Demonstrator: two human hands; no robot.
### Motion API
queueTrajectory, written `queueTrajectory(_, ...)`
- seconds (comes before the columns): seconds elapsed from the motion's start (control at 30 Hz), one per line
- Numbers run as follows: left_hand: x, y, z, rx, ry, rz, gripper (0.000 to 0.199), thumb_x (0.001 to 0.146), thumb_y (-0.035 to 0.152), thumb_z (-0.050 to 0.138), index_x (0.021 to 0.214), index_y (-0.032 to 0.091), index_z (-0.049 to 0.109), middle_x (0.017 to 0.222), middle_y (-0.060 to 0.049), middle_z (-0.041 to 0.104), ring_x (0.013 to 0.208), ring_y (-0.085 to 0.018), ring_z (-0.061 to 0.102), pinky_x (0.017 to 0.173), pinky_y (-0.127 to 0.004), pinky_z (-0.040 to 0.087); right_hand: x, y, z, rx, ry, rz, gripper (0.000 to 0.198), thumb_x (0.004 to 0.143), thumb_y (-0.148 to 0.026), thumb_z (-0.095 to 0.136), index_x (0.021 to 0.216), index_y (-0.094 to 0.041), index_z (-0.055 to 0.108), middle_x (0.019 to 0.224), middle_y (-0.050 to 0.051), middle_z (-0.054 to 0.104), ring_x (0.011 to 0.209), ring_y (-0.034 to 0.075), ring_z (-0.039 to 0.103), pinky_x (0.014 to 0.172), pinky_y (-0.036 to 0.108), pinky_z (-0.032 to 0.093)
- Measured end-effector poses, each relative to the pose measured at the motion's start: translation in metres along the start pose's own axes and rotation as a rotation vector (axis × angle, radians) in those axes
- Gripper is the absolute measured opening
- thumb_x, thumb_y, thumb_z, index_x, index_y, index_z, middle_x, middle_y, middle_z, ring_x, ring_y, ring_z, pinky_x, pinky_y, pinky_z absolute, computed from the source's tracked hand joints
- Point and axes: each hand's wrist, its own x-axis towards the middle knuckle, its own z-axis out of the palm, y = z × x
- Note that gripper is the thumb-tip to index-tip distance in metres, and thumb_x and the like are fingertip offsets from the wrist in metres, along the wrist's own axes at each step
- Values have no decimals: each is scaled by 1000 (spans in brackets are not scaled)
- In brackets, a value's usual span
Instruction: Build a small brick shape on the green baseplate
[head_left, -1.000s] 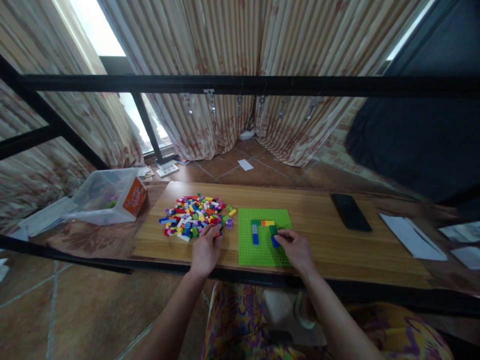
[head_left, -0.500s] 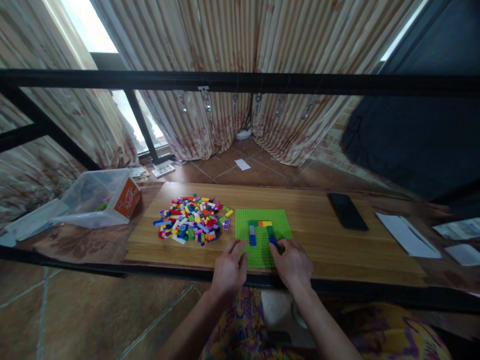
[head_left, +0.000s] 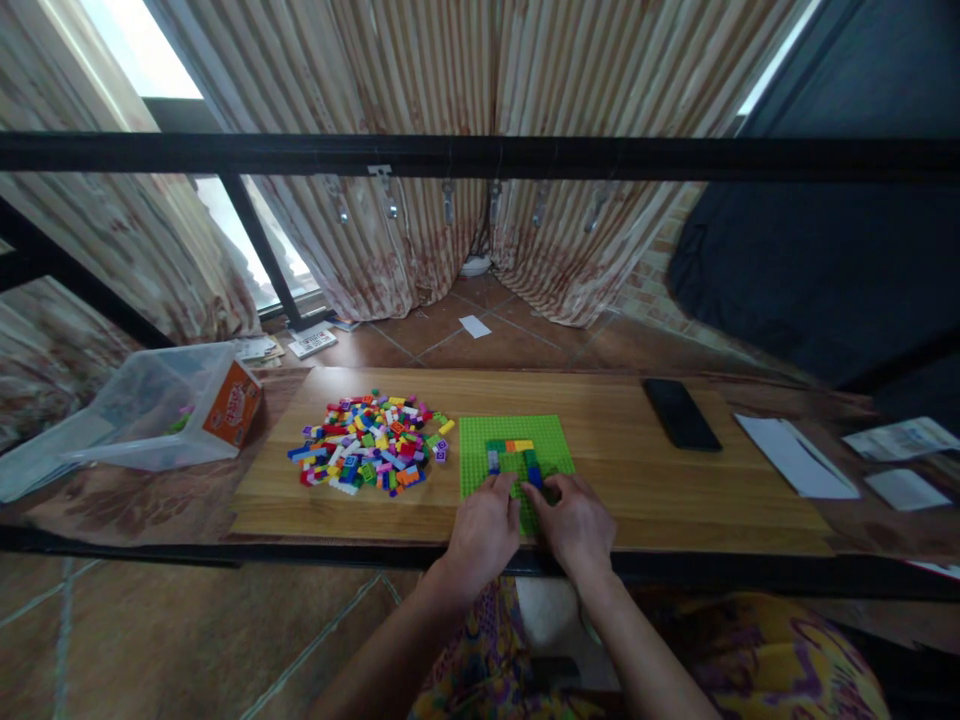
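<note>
On a green baseplate, joined bricks form an outline with its open side toward me. A row of green, orange and yellow bricks makes the far side, and a grey brick stands on the left side. At the near end of the right side, my right hand has thumb and fingers closed around a blue brick. My left hand rests over the left part of the baseplate, thumb apart from bent fingers, with nothing visible between them. It hides the near end of the left side.
A heap of loose, mixed-colour bricks lies left of the baseplate on the wooden board. Further left is a clear plastic box with an orange label. A black phone and white paper lie to the right.
My left hand has moved right and forward over the baseplate, covering the blue brick on the left side. My right hand stays at the right-side blue brick. The view has shifted slightly.
</note>
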Motion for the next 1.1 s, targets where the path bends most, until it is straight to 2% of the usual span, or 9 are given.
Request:
queueTrajectory(0.1, -1, -1, 2, 32, -7, 8, 37, 91, 19, 40, 125, 19, 52, 107, -10, 65, 91, -21, 64, 80, -31, 48, 1, 7, -3, 73, 26, 19, 40, 84, -58, 51, 91, -23, 69, 91, 6, 70, 79, 21, 63, 64, 30, 39)
queueTrajectory(0.23, -5, 4, 7, 76, -51, 31, 42, 90, 19, 40, 132, 18, 47, 113, -11, 63, 94, -23, 64, 81, -33, 49, 8, 16, -8, 165, 34, 25, 37, 89, -48, 44, 87, -23, 71, 88, 7, 71, 73, 19, 63, 63, 29, 39)
queueTrajectory(0.5, -4, 18, 14, 286, -165, 83, 57, 88, 17, 43, 144, 16, 34, 110, -14, 61, 91, -26, 65, 77, -34, 51, 30, 16, -9, 238, -122, -5, 31, 85, -41, 50, 84, -22, 74, 79, 6, 73, 71, 21, 65, 63, 31, 42)
queueTrajectory(0.7, 0, 20, 16, 335, -185, 101, 55, 87, 11, 38, 142, 12, 37, 107, -15, 61, 89, -27, 64, 72, -36, 52, 40, 14, -8, 234, -194, -23, 29, 84, -38, 52, 82, -21, 76, 82, 8, 74, 77, 22, 67, 67, 31, 44)
queueTrajectory(1.1, 1, 29, 16, 459, -204, 94, 54, 88, 9, 37, 142, 9, 34, 108, -13, 59, 91, -23, 63, 74, -34, 55, 45, 18, -4, 215, -218, -10, 28, 84, -38, 53, 84, -21, 76, 85, 7, 75, 81, 21, 68, 71, 29, 46)
